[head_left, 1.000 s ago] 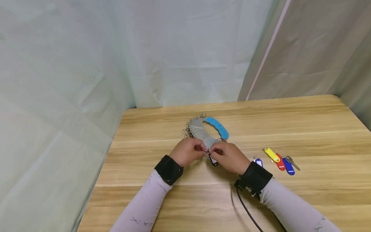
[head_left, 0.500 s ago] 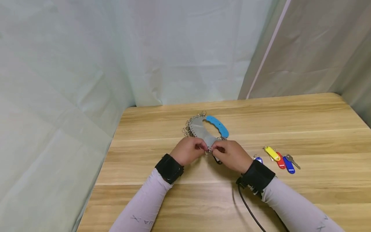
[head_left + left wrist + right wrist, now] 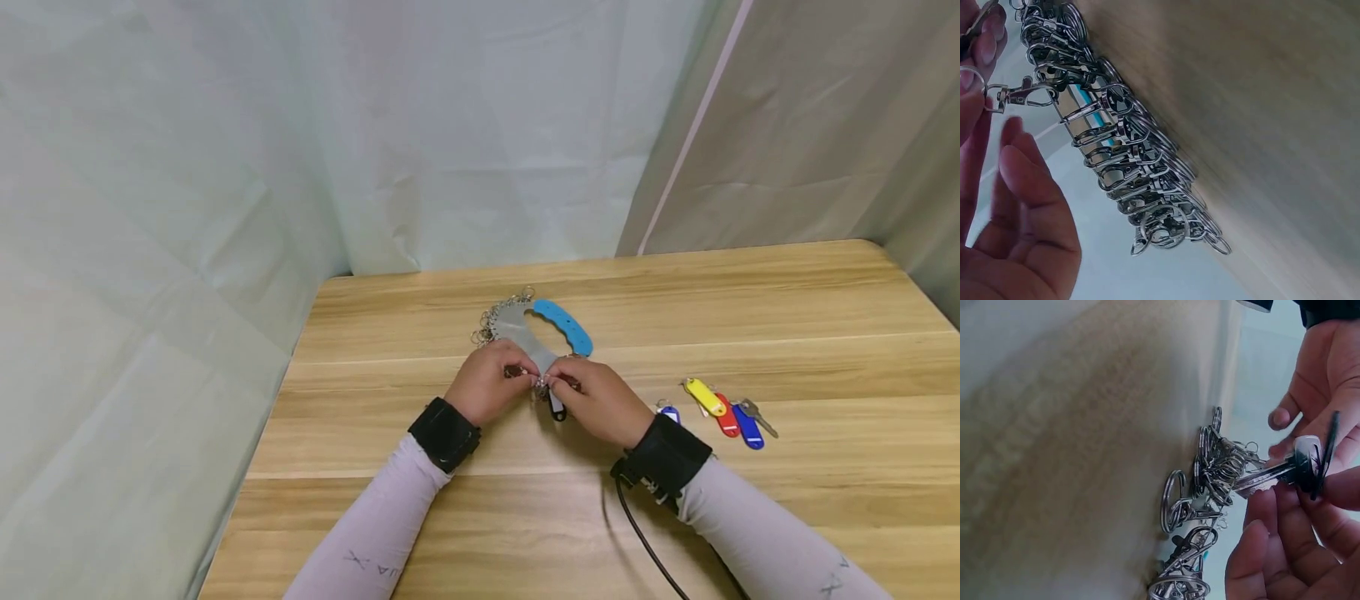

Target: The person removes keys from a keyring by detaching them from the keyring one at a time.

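A grey metal crescent key holder [image 3: 528,337] with a blue handle [image 3: 564,327] lies on the table. Snap hooks with split rings [image 3: 1129,156] line its curved edge. At its near end, my left hand [image 3: 491,379] pinches the ring of one snap hook [image 3: 1019,94], which stretches out from the row. My right hand [image 3: 600,400] meets it there, fingertips around a key [image 3: 1272,477] with a black tag [image 3: 557,407] hanging below. The exact pinch point of the right fingertips is partly hidden.
Right of the hands lie a yellow key tag [image 3: 705,397], a red tag [image 3: 726,415], a blue tag [image 3: 748,425] and a loose key [image 3: 759,415]. Another blue tag [image 3: 669,413] sits nearer the right wrist. A black cable [image 3: 637,533] trails from the right wrist strap.
Both hands have shifted slightly away from the person along the holder's near end. The black tag swung right, then back to hang more upright. The other tags and the key holder stay put.
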Demonstrator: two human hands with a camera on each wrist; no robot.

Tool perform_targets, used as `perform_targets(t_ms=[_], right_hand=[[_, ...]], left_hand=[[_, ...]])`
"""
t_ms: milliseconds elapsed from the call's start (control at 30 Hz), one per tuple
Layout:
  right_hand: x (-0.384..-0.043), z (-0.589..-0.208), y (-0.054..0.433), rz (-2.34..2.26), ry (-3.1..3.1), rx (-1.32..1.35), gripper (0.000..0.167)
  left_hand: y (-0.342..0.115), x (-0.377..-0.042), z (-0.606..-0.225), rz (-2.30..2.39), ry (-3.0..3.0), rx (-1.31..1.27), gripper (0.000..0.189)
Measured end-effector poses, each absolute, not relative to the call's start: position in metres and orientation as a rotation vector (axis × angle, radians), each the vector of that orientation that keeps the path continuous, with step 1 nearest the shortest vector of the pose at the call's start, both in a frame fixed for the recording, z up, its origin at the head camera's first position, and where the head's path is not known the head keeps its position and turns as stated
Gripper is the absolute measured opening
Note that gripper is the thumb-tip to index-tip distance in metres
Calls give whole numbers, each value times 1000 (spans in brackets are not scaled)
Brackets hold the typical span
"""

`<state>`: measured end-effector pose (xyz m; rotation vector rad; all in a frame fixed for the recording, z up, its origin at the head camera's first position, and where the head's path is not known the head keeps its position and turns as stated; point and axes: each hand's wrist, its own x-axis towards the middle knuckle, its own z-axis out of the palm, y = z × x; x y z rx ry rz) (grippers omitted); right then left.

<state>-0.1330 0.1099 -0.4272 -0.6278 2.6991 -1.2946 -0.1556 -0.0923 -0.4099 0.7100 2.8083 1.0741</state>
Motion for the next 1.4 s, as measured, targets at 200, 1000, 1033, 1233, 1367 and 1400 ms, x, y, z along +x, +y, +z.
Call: perform_targets(t_ms=[200,1000,1033,1233,1367,1400], right_hand=[[-133,-426,110,-1312,2673,-585,16],[-135,-428,110,-1389,2643,-591,15],[-136,-428,110,-1384,2640,-584,15],[-136,-431,110,-1362,2646,-561,16],[-136,-431,109,-1351,2687,-556,15],[-136,-431,109,-1346,2697,-556,14]], left_hand=[[-92,-156,-411,1143,2789,730,6],[-93,-157,-414,1101,2830,837,3],[-93,-157,-414,1105,2824,848,4],[-92,-156,-414,1103,2838,883,8],[-91,-156,-415,1096,2859,902,9],[-91,-156,-415,1092,2864,904,9]])
